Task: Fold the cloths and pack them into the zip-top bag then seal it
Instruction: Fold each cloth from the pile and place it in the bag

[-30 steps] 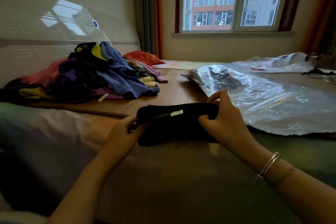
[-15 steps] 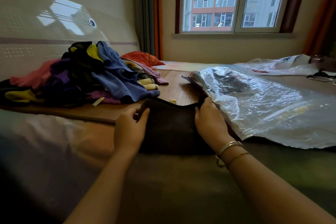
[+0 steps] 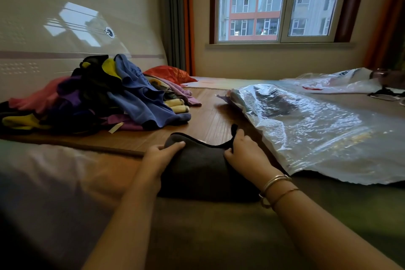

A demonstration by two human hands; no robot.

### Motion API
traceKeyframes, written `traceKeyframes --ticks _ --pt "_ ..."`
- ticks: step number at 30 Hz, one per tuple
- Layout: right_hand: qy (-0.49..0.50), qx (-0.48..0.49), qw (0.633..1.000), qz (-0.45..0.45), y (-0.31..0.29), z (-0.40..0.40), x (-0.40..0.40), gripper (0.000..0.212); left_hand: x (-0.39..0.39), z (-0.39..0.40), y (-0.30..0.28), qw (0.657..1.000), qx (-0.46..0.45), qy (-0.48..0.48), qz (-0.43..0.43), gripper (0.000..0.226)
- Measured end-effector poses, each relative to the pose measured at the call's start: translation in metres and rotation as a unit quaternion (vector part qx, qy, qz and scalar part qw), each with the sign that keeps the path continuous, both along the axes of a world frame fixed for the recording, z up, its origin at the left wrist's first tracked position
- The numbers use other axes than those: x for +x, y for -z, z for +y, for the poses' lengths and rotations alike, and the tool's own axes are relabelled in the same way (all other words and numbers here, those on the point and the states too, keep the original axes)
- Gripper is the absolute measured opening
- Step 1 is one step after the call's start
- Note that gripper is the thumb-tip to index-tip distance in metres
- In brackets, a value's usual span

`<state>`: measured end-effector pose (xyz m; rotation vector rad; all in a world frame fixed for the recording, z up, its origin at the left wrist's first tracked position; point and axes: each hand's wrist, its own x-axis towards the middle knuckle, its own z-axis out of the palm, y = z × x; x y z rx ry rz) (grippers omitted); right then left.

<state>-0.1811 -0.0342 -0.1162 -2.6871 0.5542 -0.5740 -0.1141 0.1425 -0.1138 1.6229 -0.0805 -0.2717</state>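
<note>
The folding step is in hand: the left hand (image 3: 161,155) and the right hand (image 3: 245,151) each pinch a far corner of the dark cloth (image 3: 201,169) lying near, left of the zip-top bag (image 3: 317,129), so next it probably needs one more fold.

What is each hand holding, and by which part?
Both hold the dark cloth: left hand grips its far left corner, right hand pinches its far right corner.
</note>
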Motion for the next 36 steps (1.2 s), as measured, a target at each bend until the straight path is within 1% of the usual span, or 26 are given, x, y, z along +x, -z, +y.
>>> traceKeyframes --ticks 2,3,5,8,11,13,14,17,20,22,23,25,27,29,30,31,32,33,34,35,36 --pt "-0.031 0.012 0.999 -0.023 -0.005 0.005 -0.02 0.041 -0.011 0.006 -0.005 0.996 -0.079 0.012 0.035 0.026" --pt "-0.046 0.019 0.998 -0.035 -0.009 0.007 -0.031 0.038 -0.017 0.009 -0.008 0.992 -0.115 0.025 0.05 0.026" --pt "-0.067 0.044 0.996 -0.047 -0.017 0.009 -0.055 0.037 -0.031 0.015 -0.01 0.985 -0.147 0.055 0.067 0.026" --pt "-0.082 0.11 0.989 -0.048 -0.032 0.002 -0.094 0.037 -0.052 0.019 -0.011 0.975 -0.172 0.114 0.085 0.024" --pt "-0.098 0.18 0.978 -0.032 -0.043 -0.009 -0.135 0.033 -0.075 0.013 -0.021 0.971 -0.177 0.149 0.054 0.03" --pt "-0.113 0.187 0.976 -0.008 -0.049 -0.017 -0.161 0.027 -0.095 0.003 -0.035 0.968 -0.17 0.18 0.032 0.038" --pt "-0.122 0.194 0.973 0.004 -0.051 -0.021 -0.173 0.024 -0.105 -0.003 -0.042 0.963 -0.173 0.207 0.021 0.04" --pt "-0.131 0.269 0.954 0.019 -0.059 -0.033 -0.208 0.018 -0.139 -0.02 -0.06 0.938 -0.176 0.297 -0.022 0.044" --pt "-0.133 0.287 0.948 0.019 -0.06 -0.049 -0.236 0.019 -0.168 -0.046 -0.064 0.922 -0.165 0.34 -0.077 0.041" --pt "-0.124 0.232 0.965 0.002 -0.057 -0.058 -0.248 0.02 -0.184 -0.066 -0.062 0.916 -0.153 0.352 -0.115 0.037" --pt "-0.107 0.185 0.977 -0.025 -0.055 -0.061 -0.251 0.02 -0.19 -0.076 -0.06 0.915 -0.143 0.349 -0.141 0.034" --pt "-0.048 0.073 0.99 -0.115 -0.051 -0.07 -0.255 0.02 -0.198 -0.097 -0.057 0.915 -0.134 0.324 -0.201 0.026" --pt "0.02 -0.024 0.976 -0.214 -0.051 -0.08 -0.259 0.023 -0.2 -0.116 -0.055 0.912 -0.132 0.284 -0.267 0.021" --pt "0.076 -0.097 0.951 -0.284 -0.052 -0.09 -0.263 0.028 -0.191 -0.132 -0.047 0.899 -0.099 0.219 -0.367 0.022" --pt "0.096 -0.135 0.938 -0.304 -0.052 -0.095 -0.265 0.031 -0.183 -0.139 -0.042 0.884 -0.06 0.178 -0.429 0.024" --pt "0.107 -0.17 0.927 -0.316 -0.051 -0.099 -0.265 0.034 -0.172 -0.146 -0.036 0.862 -0.005 0.143 -0.487 0.032" --pt "0.109 -0.2 0.919 -0.323 -0.049 -0.101 -0.264 0.036 -0.16 -0.152 -0.028 0.836 0.064 0.114 -0.533 0.042" --pt "0.105 -0.224 0.913 -0.324 -0.046 -0.103 -0.261 0.037 -0.15 -0.159 -0.02 0.818 0.128 0.091 -0.554 0.05" --pt "0.098 -0.242 0.911 -0.319 -0.043 -0.105 -0.256 0.038 -0.145 -0.163 -0.016 0.814 0.172 0.073 -0.55 0.053" --pt "0.089 -0.254 0.911 -0.313 -0.039 -0.106 -0.25 0.039 -0.142 -0.166 -0.012 0.819 0.195 0.061 -0.536 0.052" --pt "0.081 -0.261 0.911 -0.308 -0.035 -0.108 -0.244 0.04 -0.14 -0.167 -0.01 0.827 0.2 0.057 -0.523 0.047"
